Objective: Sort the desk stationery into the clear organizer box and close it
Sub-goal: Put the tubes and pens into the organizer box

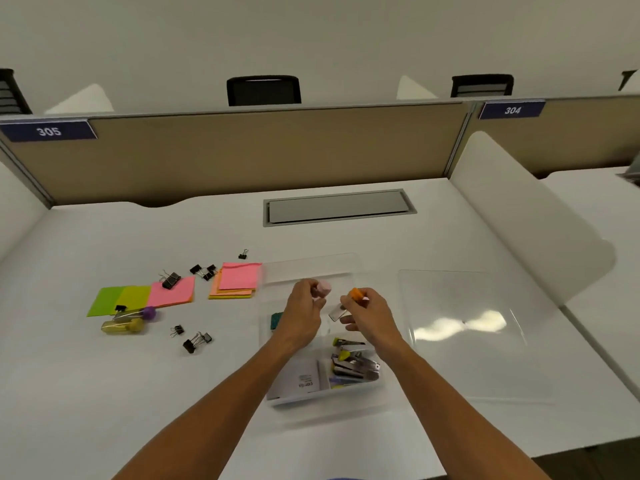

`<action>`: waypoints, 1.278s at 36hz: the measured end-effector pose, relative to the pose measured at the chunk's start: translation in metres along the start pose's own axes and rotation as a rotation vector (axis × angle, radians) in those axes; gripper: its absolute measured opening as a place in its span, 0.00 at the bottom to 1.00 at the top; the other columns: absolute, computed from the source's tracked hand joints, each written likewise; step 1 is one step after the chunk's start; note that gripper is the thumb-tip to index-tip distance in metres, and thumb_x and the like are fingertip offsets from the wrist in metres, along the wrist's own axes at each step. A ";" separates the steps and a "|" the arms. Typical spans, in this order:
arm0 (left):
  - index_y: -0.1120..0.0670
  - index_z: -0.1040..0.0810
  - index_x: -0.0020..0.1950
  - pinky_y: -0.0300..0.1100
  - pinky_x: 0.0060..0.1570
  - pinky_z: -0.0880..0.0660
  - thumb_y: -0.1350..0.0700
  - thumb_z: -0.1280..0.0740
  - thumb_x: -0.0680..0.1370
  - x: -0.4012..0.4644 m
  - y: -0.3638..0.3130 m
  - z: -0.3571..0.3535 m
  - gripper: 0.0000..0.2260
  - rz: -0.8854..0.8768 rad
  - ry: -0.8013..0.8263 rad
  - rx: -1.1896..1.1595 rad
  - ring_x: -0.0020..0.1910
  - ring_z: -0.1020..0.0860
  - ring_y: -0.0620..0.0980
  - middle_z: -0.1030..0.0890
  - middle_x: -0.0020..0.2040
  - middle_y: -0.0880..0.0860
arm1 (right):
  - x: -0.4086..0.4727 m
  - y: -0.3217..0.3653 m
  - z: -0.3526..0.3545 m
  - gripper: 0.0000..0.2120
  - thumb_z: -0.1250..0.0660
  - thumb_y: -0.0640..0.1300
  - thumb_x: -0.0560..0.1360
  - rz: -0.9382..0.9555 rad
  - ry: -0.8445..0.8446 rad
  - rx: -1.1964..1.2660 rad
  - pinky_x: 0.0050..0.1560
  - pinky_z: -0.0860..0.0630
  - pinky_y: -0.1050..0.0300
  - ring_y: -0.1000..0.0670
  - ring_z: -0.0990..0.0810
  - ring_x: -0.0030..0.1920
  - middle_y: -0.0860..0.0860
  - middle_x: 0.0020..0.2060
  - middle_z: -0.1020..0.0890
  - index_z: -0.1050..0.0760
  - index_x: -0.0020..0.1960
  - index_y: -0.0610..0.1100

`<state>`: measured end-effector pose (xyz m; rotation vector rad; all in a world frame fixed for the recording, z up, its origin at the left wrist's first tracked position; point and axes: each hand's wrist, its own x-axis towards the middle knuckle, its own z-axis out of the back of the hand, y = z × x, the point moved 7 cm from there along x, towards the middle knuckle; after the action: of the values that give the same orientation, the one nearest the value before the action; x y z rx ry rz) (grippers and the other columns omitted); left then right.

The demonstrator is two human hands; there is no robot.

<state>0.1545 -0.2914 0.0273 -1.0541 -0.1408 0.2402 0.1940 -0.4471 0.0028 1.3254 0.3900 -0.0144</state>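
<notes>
Left hand (304,311): pinched a pink-capped tube (322,289), cap pointing up and away.
Right hand (367,311): gripped an orange-capped tube (346,303), long axis slanting down toward the left hand.
Clear organizer box (372,389): directly beneath both grips, open.
Lid (460,327): right of the right hand, nearer it.

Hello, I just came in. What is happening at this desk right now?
A person is sorting stationery into a clear organizer box. The left hand holds a pink-capped tube and the right hand an orange-capped one, both above the box. Staplers already lie inside it. Sticky notes, binder clips and two more tubes wait on the desk. The lid lies beside the box.
</notes>
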 end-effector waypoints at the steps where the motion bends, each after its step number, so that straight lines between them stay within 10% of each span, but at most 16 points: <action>1: 0.48 0.30 0.57 0.28 0.48 0.31 0.61 0.39 0.82 0.002 -0.002 -0.005 0.09 -0.001 0.017 0.024 0.52 0.27 0.41 0.26 0.55 0.46 | 0.002 -0.001 0.005 0.10 0.30 0.51 0.76 0.012 -0.014 -0.051 0.45 0.16 0.54 0.52 0.14 0.39 0.49 0.46 0.16 0.25 0.55 0.49; 16: 0.44 0.27 0.51 0.15 0.40 0.35 0.62 0.34 0.79 0.009 0.001 -0.041 0.12 0.025 0.091 0.204 0.43 0.27 0.23 0.26 0.45 0.37 | 0.013 -0.005 0.025 0.15 0.28 0.48 0.75 0.046 -0.029 -0.391 0.36 0.20 0.62 0.49 0.16 0.39 0.49 0.49 0.19 0.26 0.60 0.47; 20: 0.46 0.26 0.54 0.20 0.38 0.31 0.62 0.35 0.80 0.012 0.001 -0.042 0.10 0.031 0.080 0.212 0.44 0.25 0.33 0.24 0.49 0.40 | 0.017 -0.003 0.023 0.12 0.29 0.53 0.76 0.132 -0.024 -0.679 0.50 0.20 0.55 0.50 0.19 0.45 0.52 0.48 0.18 0.23 0.56 0.49; 27: 0.48 0.24 0.55 0.19 0.42 0.33 0.62 0.35 0.80 0.016 0.001 -0.042 0.09 0.025 0.073 0.218 0.45 0.26 0.32 0.22 0.50 0.41 | 0.014 0.001 0.014 0.14 0.32 0.58 0.76 0.181 0.005 -0.974 0.38 0.26 0.58 0.50 0.21 0.38 0.50 0.41 0.20 0.20 0.46 0.47; 37: 0.47 0.23 0.51 0.25 0.43 0.34 0.59 0.32 0.78 0.019 -0.003 -0.052 0.07 0.004 0.070 0.314 0.45 0.25 0.39 0.24 0.49 0.43 | 0.018 -0.007 0.001 0.09 0.31 0.40 0.76 0.241 0.165 -1.158 0.45 0.23 0.57 0.46 0.19 0.45 0.46 0.48 0.20 0.21 0.57 0.42; 41: 0.48 0.22 0.57 0.47 0.60 0.29 0.56 0.32 0.78 0.022 0.000 -0.055 0.08 0.021 0.077 0.450 0.54 0.22 0.48 0.21 0.55 0.47 | 0.020 -0.007 0.007 0.13 0.31 0.38 0.76 0.233 0.169 -1.062 0.47 0.24 0.57 0.46 0.18 0.48 0.46 0.53 0.18 0.21 0.60 0.44; 46: 0.48 0.24 0.62 0.49 0.61 0.35 0.51 0.32 0.78 0.024 0.002 -0.060 0.13 0.023 0.116 0.662 0.58 0.23 0.49 0.20 0.59 0.46 | 0.022 -0.005 0.032 0.15 0.35 0.40 0.77 0.184 0.168 -0.903 0.49 0.20 0.55 0.48 0.18 0.48 0.49 0.55 0.17 0.20 0.62 0.50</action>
<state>0.1909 -0.3351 -0.0035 -0.4096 0.0573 0.2237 0.2215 -0.4738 -0.0023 0.4624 0.3505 0.3883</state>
